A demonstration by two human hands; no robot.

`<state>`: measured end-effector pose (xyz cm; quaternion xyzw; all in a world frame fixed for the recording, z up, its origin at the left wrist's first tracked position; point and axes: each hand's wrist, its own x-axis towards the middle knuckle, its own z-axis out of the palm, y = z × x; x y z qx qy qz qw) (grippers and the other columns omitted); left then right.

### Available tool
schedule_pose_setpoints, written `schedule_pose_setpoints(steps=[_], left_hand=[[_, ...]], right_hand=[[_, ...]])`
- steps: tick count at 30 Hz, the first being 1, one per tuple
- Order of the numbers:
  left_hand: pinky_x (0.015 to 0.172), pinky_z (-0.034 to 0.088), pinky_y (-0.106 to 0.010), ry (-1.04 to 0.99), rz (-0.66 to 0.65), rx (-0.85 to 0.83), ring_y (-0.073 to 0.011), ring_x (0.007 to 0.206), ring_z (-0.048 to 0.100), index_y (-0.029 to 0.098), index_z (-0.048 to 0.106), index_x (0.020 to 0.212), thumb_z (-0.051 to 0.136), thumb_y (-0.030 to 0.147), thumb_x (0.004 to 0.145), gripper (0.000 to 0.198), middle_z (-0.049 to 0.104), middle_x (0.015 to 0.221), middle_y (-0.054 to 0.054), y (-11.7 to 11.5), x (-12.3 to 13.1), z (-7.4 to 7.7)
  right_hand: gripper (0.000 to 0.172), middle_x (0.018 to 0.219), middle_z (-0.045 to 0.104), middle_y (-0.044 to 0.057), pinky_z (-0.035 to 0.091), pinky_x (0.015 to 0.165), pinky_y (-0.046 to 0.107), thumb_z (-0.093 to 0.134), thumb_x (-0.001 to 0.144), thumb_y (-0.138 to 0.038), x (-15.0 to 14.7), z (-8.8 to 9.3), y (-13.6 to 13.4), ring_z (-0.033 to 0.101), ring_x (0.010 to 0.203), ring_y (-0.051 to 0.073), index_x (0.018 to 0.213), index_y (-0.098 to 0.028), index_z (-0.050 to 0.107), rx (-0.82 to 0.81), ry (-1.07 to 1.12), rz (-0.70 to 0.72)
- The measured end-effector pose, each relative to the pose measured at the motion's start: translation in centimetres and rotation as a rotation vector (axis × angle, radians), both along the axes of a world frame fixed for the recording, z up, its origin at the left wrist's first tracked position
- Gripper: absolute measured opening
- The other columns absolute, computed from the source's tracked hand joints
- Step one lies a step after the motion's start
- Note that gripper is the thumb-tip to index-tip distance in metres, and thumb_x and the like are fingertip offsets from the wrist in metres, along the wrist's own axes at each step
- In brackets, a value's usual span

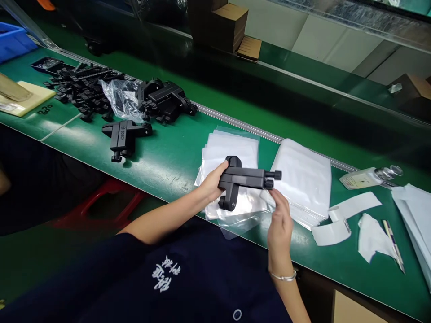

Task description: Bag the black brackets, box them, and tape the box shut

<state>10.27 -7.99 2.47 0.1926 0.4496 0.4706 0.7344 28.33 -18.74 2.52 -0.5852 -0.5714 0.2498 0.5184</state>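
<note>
Extending beneath my fingers (276, 199), the green workbench (161, 166) carried a white bag stack (303, 175) beyond my right hand (281, 224). My left hand (212, 185) clamped the black bracket (245, 177); my right fingers, nearly together, stood at its lower end knob (268, 184), grip indeterminable.

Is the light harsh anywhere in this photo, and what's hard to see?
Head view: glare whitens the clear bags below the held black bracket, and a pale sheen lies on the green tabletop; also head view: at lower left, much detail sinks into darkness.
</note>
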Motion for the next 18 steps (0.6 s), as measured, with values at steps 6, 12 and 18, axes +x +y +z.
schedule_pose_setpoints(steps=[6,12,18], left_hand=[[0.058,0.05,-0.028,-0.113,0.091,-0.156,-0.016,0.059,0.061,0.017,0.063,0.084,0.065,0.055,0.079,0.039,0.066,0.067,-0.001,1.2,-0.1,0.5],[0.075,0.051,-0.029,0.049,-0.119,0.197,-0.0207,0.088,0.066,0.015,0.064,0.101,0.07,0.058,0.075,0.05,0.07,0.092,-0.005,-1.0,0.6,1.9],[0.108,0.038,-0.04,0.049,-0.689,0.668,-0.0293,0.138,0.04,0.027,0.037,0.147,0.07,0.03,0.077,0.077,0.047,0.147,-0.01,-2.4,0.1,3.8]], right_hand=[[0.026,0.131,0.06,0.003,0.013,0.115,0.066,0.055,0.093,-0.041,-2.2,0.0,-1.3,0.042,0.135,0.031,0.116,-0.041,0.067,0.15,-0.326,0.228],[0.053,0.127,0.06,0.012,0.05,0.097,0.052,0.062,0.086,-0.052,-1.3,0.8,0.0,0.062,0.115,0.028,0.131,-0.027,0.05,-0.112,0.568,0.024],[0.033,0.098,0.071,0.004,0.059,0.079,0.04,0.051,0.088,-0.055,-0.5,-1.3,1.0,0.068,0.089,0.021,0.1,-0.026,0.062,-0.288,0.859,-0.154]])
